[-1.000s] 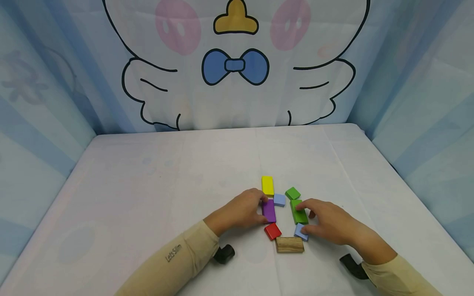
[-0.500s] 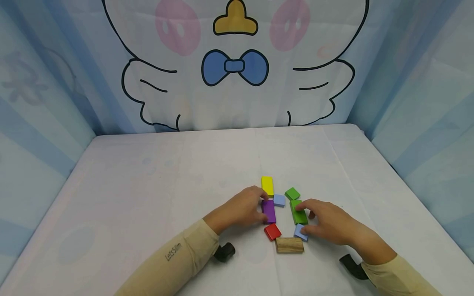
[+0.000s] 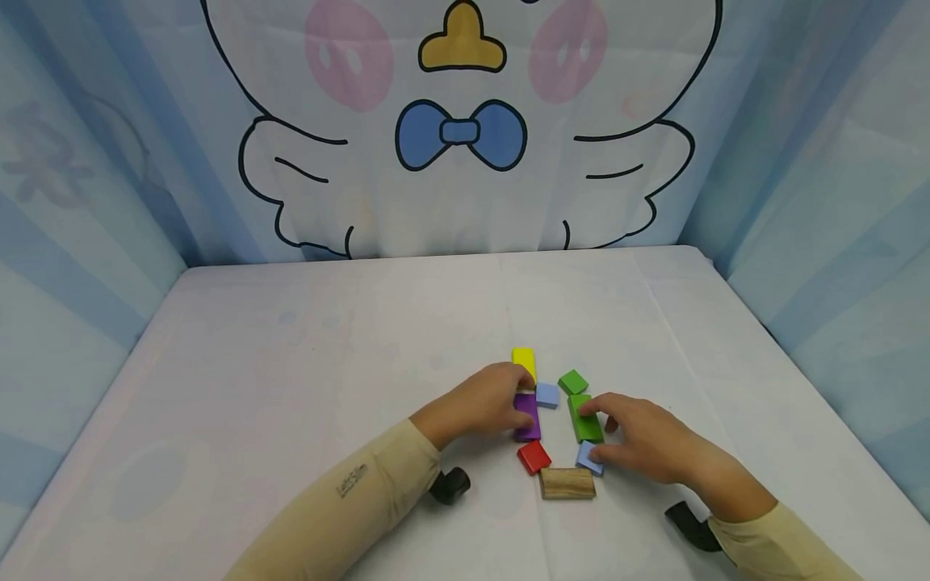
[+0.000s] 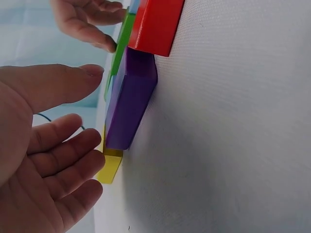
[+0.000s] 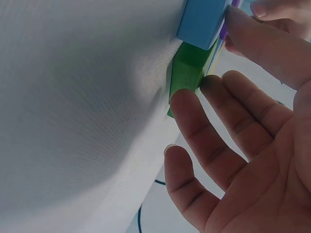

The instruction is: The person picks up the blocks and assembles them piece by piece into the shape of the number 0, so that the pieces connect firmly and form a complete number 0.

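Observation:
In the head view, my left hand [image 3: 485, 403] hovers over a purple block [image 3: 526, 405], its fingertips near the lower end of a yellow block [image 3: 523, 357]. The left wrist view shows a gap between its loosely bent fingers and the purple block's side. My right hand [image 3: 648, 440] has its forefinger at a long green block [image 3: 585, 426] and its thumb tip at a light blue block [image 3: 585, 457]. Its other fingers spread loosely beside them in the right wrist view. A red block [image 3: 534, 457] and a wood-grain block [image 3: 567, 483] lie nearest me.
Another light blue block [image 3: 547, 395] sits right of the purple and yellow ones. A small green block [image 3: 573, 382] touches the top of the long green one. All lie flat in a loose ring on a white-covered table [image 3: 327, 363], with a printed curtain [image 3: 458, 202] behind.
My left hand has shifted slightly right and away from me, covering more of the purple and yellow blocks. The right hand and the blocks keep their places.

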{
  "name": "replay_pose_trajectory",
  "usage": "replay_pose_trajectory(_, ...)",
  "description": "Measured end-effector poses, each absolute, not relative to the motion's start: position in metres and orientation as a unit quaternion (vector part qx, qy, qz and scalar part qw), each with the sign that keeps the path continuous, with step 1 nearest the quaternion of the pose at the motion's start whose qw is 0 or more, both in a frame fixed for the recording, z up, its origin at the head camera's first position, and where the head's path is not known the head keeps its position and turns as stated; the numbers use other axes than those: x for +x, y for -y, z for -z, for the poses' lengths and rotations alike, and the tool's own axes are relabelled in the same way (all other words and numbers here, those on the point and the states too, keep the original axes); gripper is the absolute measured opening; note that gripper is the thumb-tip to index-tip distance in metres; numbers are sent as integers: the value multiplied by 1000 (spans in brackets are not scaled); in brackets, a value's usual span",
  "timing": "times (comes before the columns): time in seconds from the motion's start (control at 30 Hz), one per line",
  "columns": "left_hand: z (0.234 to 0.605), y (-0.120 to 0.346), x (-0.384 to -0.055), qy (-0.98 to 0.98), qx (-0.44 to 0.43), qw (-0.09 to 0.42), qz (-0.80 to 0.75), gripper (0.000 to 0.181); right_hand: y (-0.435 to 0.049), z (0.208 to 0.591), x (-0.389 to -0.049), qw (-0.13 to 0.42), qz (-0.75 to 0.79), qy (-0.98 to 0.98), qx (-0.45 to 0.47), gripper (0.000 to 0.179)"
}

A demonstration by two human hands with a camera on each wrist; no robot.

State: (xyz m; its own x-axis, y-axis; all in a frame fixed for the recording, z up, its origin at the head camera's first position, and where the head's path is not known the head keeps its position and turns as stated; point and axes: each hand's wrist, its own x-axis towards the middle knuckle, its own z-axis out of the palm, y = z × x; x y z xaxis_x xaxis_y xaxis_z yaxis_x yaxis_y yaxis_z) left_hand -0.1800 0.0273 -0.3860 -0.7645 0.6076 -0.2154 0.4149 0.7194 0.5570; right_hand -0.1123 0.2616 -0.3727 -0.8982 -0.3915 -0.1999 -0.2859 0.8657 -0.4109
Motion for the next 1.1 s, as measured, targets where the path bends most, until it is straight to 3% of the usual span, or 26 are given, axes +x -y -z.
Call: replay_pose_trajectory(1.1, 387, -50, -195, -919, 256, 202, -222, 46, -262, 375, -112, 128, 191, -956, -183, 51)
